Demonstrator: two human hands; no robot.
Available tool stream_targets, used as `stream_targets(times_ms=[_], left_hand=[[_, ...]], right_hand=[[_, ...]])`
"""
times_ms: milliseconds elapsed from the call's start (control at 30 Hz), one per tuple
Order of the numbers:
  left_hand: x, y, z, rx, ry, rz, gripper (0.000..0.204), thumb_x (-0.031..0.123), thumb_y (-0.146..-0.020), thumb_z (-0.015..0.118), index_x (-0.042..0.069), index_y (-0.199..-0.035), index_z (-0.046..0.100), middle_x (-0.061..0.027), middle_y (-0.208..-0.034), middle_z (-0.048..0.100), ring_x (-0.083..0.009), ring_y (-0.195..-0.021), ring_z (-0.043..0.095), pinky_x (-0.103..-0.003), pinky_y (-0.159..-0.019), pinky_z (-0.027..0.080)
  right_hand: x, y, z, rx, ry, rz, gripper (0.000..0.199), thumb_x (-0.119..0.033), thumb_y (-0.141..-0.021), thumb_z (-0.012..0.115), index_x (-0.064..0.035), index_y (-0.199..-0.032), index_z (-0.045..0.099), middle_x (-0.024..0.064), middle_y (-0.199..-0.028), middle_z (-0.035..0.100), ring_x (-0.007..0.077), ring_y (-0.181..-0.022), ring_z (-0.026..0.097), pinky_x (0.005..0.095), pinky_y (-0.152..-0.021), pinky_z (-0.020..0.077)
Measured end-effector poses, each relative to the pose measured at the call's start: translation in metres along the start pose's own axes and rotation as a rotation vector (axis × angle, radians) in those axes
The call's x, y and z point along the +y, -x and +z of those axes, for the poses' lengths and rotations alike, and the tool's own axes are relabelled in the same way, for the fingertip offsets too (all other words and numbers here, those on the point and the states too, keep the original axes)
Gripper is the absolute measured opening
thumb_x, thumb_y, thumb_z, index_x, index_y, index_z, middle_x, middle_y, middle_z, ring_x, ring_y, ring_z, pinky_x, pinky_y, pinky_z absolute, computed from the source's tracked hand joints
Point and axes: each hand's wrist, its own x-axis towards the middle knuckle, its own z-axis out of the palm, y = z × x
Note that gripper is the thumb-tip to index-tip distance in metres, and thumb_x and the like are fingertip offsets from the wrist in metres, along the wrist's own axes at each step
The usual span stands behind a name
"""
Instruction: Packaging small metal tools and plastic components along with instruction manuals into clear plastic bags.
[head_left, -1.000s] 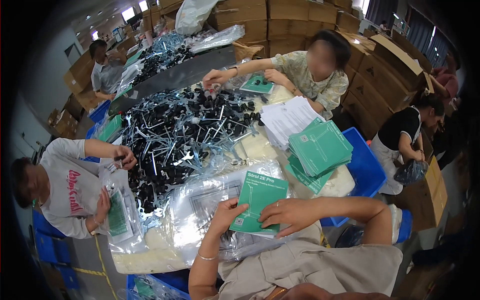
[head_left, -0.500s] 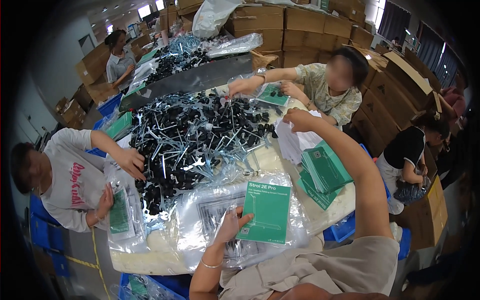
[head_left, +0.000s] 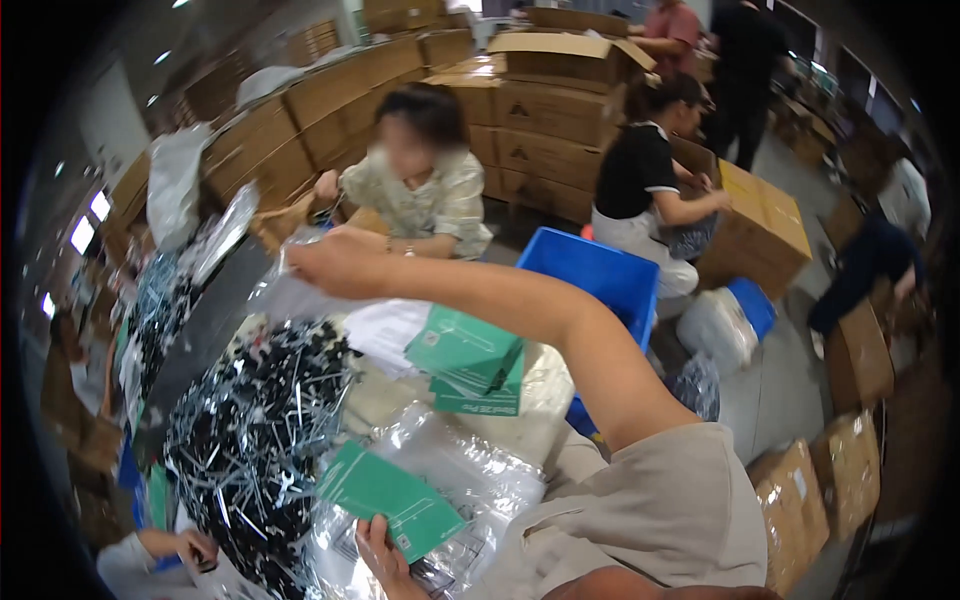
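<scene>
My left hand point(head_left: 385, 560) grips a green user booklet point(head_left: 385, 495) by its lower edge, thumb on the cover. Under the booklet lie flat clear plastic bags point(head_left: 475, 475). My right hand point(head_left: 335, 265) reaches far across the table, fingers closed on a thin clear plastic bag point(head_left: 272, 292); some of the bag is blurred. Below my right forearm are white sheets point(head_left: 385, 335) and a fanned stack of green booklets point(head_left: 465, 355). Left of these spreads a heap of wrenches, hex keys and black parts point(head_left: 265, 425).
Across the table sits a co-worker point(head_left: 420, 190); another co-worker's hand point(head_left: 197, 548) is at lower left. A blue bin point(head_left: 590, 275) stands beyond my right arm. Stacked cartons point(head_left: 550, 150) line the back. Another person crouches by a carton point(head_left: 765, 225) at right.
My view has swung to the right. My right hand has left the white sheets and stretched farther out, now with clear plastic in it. The left hand still holds the booklet, now tilted.
</scene>
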Motion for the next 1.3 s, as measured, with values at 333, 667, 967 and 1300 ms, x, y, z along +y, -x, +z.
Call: stream_targets(times_ms=[333,667,967,1300], left_hand=[[-0.012,-0.015,0.010,0.114,0.058,0.138,0.019,0.016,-0.091,0.054,0.000,-0.103,0.056,-0.0045,-0.089,0.060,-0.0113,-0.075,0.053,-0.026,-0.068,0.045],[-0.013,-0.014,0.017,0.143,0.031,0.276,0.018,0.017,-0.092,0.055,0.002,-0.101,0.056,-0.0040,-0.090,0.059,-0.0120,-0.078,0.053,-0.026,-0.068,0.044],[-0.010,-0.004,0.014,0.080,-0.035,0.252,0.028,0.031,-0.093,0.052,0.004,-0.098,0.054,-0.0034,-0.084,0.055,-0.0113,-0.076,0.051,-0.026,-0.066,0.042],[-0.013,-0.009,0.018,0.140,-0.001,0.290,0.031,0.034,-0.093,0.050,0.003,-0.096,0.054,-0.0064,-0.091,0.056,-0.0149,-0.079,0.054,-0.028,-0.068,0.045]], right_hand=[[-0.062,0.101,-0.022,-0.311,-0.378,0.178,0.019,-0.015,-0.082,0.058,0.0023,-0.086,0.053,0.0198,-0.068,0.059,0.0378,-0.068,0.060,0.0437,-0.063,0.0473],[-0.081,0.110,-0.024,-0.182,-0.752,0.372,0.022,-0.015,-0.079,0.061,0.0047,-0.088,0.062,0.0162,-0.077,0.065,0.0205,-0.068,0.063,0.0354,-0.065,0.0483],[-0.089,0.135,0.016,-0.264,-0.737,0.305,0.022,-0.016,-0.078,0.059,0.0051,-0.084,0.062,0.0176,-0.073,0.064,0.0239,-0.067,0.062,0.0368,-0.064,0.0481],[-0.124,0.174,0.037,-0.261,-0.914,0.597,0.019,-0.013,-0.080,0.054,0.0051,-0.080,0.060,0.0105,-0.061,0.060,0.0156,-0.055,0.057,0.0312,-0.053,0.0468]])
